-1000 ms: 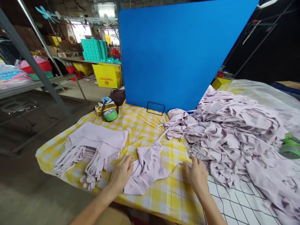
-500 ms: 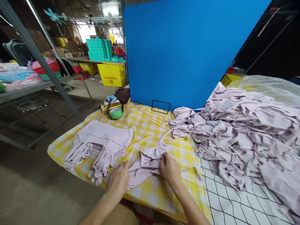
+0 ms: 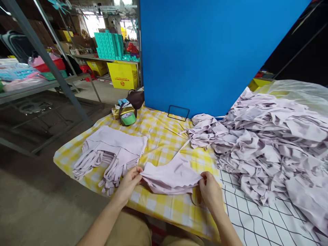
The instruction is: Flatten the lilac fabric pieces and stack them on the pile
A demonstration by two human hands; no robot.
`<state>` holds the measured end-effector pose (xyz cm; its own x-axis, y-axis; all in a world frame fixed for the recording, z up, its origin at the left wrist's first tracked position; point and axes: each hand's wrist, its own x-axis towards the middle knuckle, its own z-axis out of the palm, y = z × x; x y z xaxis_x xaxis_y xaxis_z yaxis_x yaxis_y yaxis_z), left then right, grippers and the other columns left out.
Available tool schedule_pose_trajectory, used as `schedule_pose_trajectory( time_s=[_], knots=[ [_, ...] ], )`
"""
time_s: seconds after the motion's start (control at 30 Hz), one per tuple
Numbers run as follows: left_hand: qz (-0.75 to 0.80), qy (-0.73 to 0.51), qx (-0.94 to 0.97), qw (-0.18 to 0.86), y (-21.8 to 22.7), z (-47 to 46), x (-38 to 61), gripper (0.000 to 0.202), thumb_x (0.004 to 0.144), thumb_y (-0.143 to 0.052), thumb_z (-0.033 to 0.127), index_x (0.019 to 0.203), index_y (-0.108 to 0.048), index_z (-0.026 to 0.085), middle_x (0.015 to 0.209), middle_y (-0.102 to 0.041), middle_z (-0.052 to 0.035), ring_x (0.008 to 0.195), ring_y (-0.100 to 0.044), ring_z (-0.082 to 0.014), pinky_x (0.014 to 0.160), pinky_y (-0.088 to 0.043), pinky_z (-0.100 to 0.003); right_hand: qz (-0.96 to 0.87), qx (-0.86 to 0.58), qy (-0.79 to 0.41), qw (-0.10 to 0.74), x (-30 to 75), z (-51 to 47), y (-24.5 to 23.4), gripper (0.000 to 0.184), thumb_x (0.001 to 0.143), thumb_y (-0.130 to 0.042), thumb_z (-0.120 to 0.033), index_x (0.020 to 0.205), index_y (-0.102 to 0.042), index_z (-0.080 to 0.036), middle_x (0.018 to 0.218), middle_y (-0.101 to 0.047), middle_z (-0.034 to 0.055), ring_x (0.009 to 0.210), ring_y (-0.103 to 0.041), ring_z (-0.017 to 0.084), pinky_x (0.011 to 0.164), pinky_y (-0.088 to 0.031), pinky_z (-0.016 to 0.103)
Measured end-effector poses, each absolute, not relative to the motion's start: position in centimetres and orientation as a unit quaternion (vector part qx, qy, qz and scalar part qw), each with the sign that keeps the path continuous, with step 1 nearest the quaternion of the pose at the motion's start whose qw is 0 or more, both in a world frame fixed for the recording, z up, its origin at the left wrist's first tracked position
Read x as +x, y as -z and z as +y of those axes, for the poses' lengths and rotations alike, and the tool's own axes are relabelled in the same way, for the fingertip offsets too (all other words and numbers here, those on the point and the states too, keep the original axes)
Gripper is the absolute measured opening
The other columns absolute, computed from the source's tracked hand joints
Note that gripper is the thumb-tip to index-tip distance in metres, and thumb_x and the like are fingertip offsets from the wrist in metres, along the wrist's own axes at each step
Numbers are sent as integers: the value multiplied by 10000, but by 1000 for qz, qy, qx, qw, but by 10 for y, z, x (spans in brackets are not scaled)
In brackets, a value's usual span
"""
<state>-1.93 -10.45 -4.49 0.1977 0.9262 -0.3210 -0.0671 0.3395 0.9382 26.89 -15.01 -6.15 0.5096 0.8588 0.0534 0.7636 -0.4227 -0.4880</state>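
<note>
Stretched between my two hands is a pale lilac strappy garment (image 3: 170,176), with a thin strap running up from it towards the big heap. My left hand (image 3: 130,181) pinches its left corner, beside the neat stack. At the opposite corner, my right hand (image 3: 208,188) grips the edge, and a loose strap hangs just left of it. A flat stack of matching lilac garments (image 3: 115,143) lies to the left, straps pointing towards me. On the right rises a loose heap of the same lilac garments (image 3: 256,143).
A yellow checked cloth (image 3: 153,126) covers the table; a white cloth with black grid lines (image 3: 246,212) lies at the right. Behind stands a large blue board (image 3: 205,58) with a black wire frame (image 3: 178,112). Green tape (image 3: 128,118) sits at the back left edge.
My right hand has moved right and the garment, bunched up before, is now spread wide between both hands. The view has shifted slightly.
</note>
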Motion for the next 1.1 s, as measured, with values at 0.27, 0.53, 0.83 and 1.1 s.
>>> schedule_pose_trajectory(
  time_s=[0.27, 0.53, 0.83, 1.1],
  knots=[
    [370, -450, 153, 798, 40, -108, 1, 124, 691, -587, 110, 807, -572, 151, 714, -634, -4, 663, -606, -119, 645, -481, -225, -724, -650, 23, 229, 231, -159, 66, 496, 679, -426, -46, 1152, -502, -172, 1141, -515, 131, 999, -481, 260, 804, -429, 394],
    [341, -470, 170, 796, 26, -110, 5, 255, 646, -680, 167, 880, -578, 172, 813, -654, 7, 746, -616, -122, 656, -480, -203, -668, -675, -54, 310, 212, -151, 57, 227, 799, -391, -140, 819, -611, -189, 796, -593, 71, 757, -521, 207, 678, -425, 317],
    [390, -396, 314, 770, 29, -110, -13, 450, 569, -774, 210, 984, -611, 147, 939, -610, -46, 822, -568, -134, 678, -440, -194, -273, -643, -380, 606, 230, -151, 33, 222, 655, -626, -350, 793, -581, -181, 410, -398, -99, 373, -369, 83, 379, -295, 200],
    [353, -147, 330, 863, 44, -137, 13, 524, 458, -817, 288, 909, -672, 64, 834, -636, -90, 631, -549, -122, 508, -394, -182, -126, -552, -488, 665, 264, -147, 33, 349, 549, -757, -302, 852, -623, -192, 670, -667, -27, 569, -609, 123, 487, -497, 211]
  ],
)
